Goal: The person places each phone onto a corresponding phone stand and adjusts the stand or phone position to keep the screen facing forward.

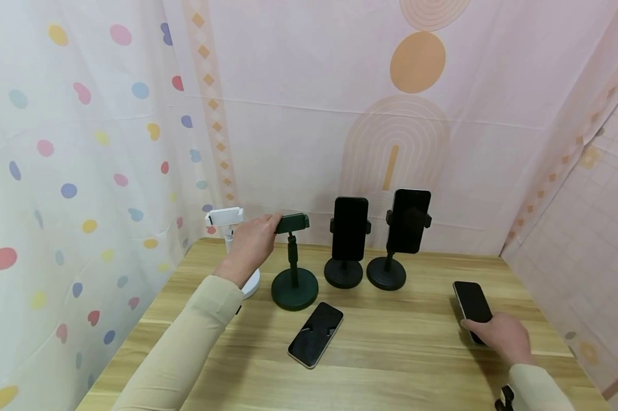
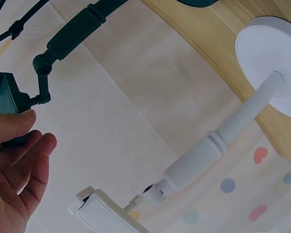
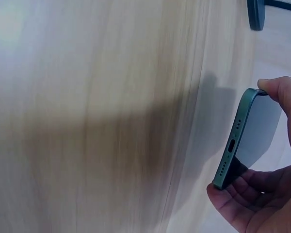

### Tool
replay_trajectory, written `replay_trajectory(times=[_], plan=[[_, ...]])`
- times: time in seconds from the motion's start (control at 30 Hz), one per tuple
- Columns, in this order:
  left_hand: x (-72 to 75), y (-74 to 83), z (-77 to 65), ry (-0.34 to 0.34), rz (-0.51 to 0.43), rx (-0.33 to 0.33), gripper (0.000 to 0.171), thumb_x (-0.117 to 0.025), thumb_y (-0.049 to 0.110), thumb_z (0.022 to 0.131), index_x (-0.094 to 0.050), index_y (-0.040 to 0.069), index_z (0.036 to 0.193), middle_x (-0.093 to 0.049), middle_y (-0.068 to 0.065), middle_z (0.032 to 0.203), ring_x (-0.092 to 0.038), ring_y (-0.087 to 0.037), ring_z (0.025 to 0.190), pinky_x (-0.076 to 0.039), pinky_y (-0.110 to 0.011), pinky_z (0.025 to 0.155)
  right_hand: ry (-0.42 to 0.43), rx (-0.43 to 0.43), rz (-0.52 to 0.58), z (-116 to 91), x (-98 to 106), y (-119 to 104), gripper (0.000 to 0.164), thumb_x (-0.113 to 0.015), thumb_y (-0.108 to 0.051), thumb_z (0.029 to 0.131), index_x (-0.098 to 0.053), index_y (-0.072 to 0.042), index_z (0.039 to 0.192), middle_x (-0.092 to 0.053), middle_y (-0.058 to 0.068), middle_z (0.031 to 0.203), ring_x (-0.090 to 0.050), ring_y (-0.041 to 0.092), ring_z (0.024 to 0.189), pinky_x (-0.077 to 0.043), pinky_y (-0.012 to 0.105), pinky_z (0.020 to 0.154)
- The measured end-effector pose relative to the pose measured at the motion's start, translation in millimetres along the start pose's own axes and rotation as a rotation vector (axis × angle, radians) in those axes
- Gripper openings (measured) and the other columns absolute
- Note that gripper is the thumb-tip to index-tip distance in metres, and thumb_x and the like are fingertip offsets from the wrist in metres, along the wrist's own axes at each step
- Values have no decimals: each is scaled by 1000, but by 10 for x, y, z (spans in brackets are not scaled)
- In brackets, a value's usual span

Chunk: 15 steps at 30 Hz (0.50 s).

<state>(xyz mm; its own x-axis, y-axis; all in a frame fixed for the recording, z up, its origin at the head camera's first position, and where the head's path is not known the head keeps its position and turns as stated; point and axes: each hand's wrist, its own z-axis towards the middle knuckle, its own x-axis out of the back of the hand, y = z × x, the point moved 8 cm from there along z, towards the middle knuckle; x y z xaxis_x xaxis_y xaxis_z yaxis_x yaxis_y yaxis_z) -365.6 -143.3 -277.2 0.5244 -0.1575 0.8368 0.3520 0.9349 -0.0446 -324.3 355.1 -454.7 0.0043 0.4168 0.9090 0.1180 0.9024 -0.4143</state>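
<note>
My left hand [image 1: 252, 244] pinches the end of the clamp on a dark green phone stand [image 1: 294, 290], thumb on one side and fingers on the other in the left wrist view. That clamp [image 2: 10, 97] holds no phone. Just left of it stands a white phone stand [image 1: 225, 216], partly hidden behind the hand in the head view. On the right, my right hand [image 1: 506, 338] grips a smartphone [image 1: 472, 301] by its two long edges, above the table. Its green frame [image 3: 231, 144] and charging port show in the right wrist view.
Another smartphone [image 1: 315, 335] lies face up on the wooden table [image 1: 391, 354]. Behind it, two black stands hold upright phones, one in the middle [image 1: 350, 228] and one to its right [image 1: 409, 221]. Patterned curtains [image 1: 288, 154] hang behind and beside the table.
</note>
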Motion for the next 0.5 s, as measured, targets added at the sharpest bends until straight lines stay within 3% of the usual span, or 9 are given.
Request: replay_trajectory(times=[0.23, 0.5], plan=[[1, 26, -1, 24, -3, -10, 33, -72, 2, 89, -65, 3, 121, -73, -12, 105, -71, -30, 83, -58, -42, 68, 63, 8, 36, -35, -63, -114, 57, -72, -54, 82, -54, -3, 64, -54, 8, 64, -49, 23, 57, -41, 38, 50], [-15, 27, 2, 13, -2, 2, 28, -71, 3, 90, -64, 5, 117, -73, -11, 105, -71, -30, 83, -57, -43, 69, 96, 1, 67, -112, -75, -271, 62, -74, -55, 80, -56, 4, 73, -57, 13, 68, -52, 25, 58, -41, 39, 49]])
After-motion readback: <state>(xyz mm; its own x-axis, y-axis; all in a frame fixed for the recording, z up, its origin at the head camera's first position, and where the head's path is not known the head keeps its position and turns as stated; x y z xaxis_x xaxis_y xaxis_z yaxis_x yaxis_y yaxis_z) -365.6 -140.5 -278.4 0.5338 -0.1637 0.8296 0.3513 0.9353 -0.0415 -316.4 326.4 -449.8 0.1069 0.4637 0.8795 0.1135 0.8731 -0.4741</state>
